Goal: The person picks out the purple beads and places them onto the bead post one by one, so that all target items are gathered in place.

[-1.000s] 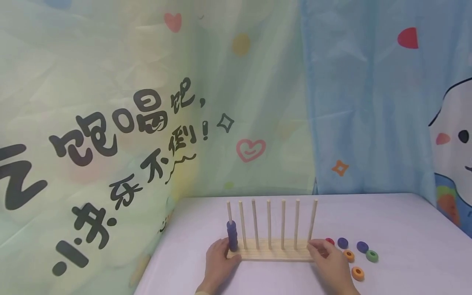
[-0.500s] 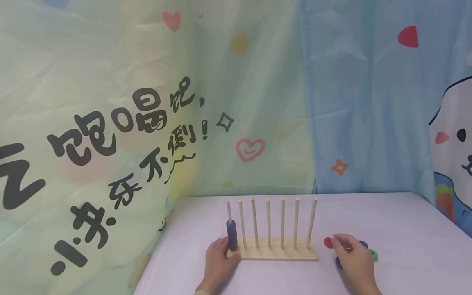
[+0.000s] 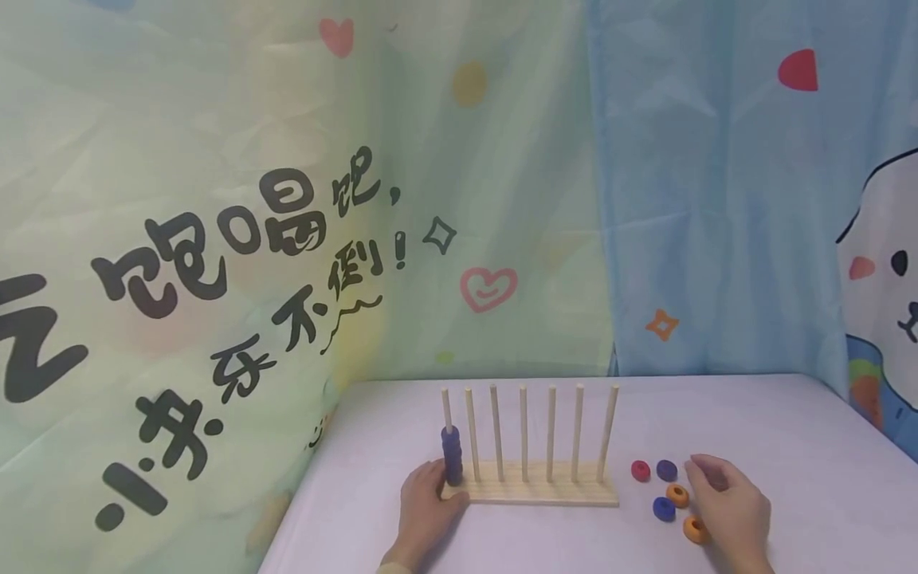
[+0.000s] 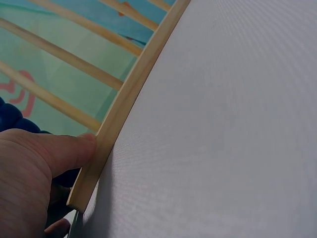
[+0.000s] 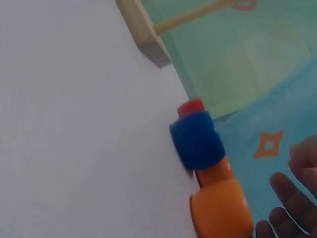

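My left hand (image 3: 429,504) grips the left end of a wooden peg rack (image 3: 534,494), its thumb on the front edge of the base (image 4: 124,106). Several upright pegs stand in the rack. On the leftmost peg sits a stack of dark blue beads (image 3: 451,456). My right hand (image 3: 733,504) hovers over the loose beads to the right, fingers loosely bent, with nothing seen between them. Near it lie a red bead (image 3: 641,470), two blue beads (image 3: 664,509) and two orange beads (image 3: 677,496). A sliver of green shows in the right wrist view, mostly hidden.
A white-covered table (image 3: 545,542) bears everything. Behind it hang a pale green curtain (image 3: 495,199) and a blue curtain (image 3: 717,199) with printed shapes. A printed cloth (image 3: 179,343) with large black characters hangs at the left.
My right hand has moved right, from the rack's right end across the loose beads. It now hides the green bead and another blue bead in the head view. My left hand has stayed put.
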Available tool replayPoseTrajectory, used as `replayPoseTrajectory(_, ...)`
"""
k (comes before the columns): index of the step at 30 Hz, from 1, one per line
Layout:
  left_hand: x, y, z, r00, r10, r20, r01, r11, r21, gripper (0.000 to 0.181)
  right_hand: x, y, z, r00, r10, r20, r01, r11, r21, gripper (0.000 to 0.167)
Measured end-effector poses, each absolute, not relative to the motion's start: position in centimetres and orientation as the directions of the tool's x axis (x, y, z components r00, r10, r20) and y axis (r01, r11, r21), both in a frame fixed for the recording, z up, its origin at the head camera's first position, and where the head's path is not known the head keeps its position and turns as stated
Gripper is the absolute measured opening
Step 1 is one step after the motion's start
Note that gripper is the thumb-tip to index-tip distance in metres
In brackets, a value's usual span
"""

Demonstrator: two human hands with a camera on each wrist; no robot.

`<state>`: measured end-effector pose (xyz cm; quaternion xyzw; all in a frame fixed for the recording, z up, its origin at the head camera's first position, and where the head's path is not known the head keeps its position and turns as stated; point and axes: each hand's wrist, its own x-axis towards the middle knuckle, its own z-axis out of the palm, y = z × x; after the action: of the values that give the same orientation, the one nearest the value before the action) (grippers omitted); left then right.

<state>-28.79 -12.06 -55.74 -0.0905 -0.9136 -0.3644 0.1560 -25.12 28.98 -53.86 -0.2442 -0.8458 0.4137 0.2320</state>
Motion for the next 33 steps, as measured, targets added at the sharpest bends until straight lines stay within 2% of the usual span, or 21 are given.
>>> replayPoseTrajectory(6, -28.9, -12.1, -55.6, -0.935, 0.059, 0.349, 0.28, 0.728, 0.626, 0.051, -25.2, 30.2, -54.9, -0.71, 0.674, 0.202, 0.256, 0.514, -0.819, 0.033)
replayPoseTrajectory(11, -29.1, -12.1, -55.7, -0.931, 0.06, 0.36, 0.286, 0.733, 0.617, 0.047, -25.2, 30.7, -54.9, -0.687, 0.698, 0.2, 0.265, 0.498, -0.826, 0.034)
replayPoseTrajectory(23, -29.1, -12.1, -55.8, -0.928, 0.06, 0.368, 0.292, 0.731, 0.617, 0.047, -25.4, 30.8, -54.4, -0.713, 0.682, 0.163, 0.295, 0.503, -0.813, 0.036)
replayPoseTrajectory(28, -28.9, -12.1, -55.5, -0.947, 0.051, 0.317, 0.256, 0.715, 0.651, 0.049, -26.0, 31.0, -54.8, -0.725, 0.681, 0.102, 0.346, 0.488, -0.802, 0.041)
replayPoseTrajectory(33, -28.9, -12.1, -55.6, -0.955, 0.04, 0.295, 0.234, 0.712, 0.662, 0.051, -26.4, 31.4, -55.3, -0.777, 0.629, 0.025, 0.388, 0.51, -0.768, 0.051)
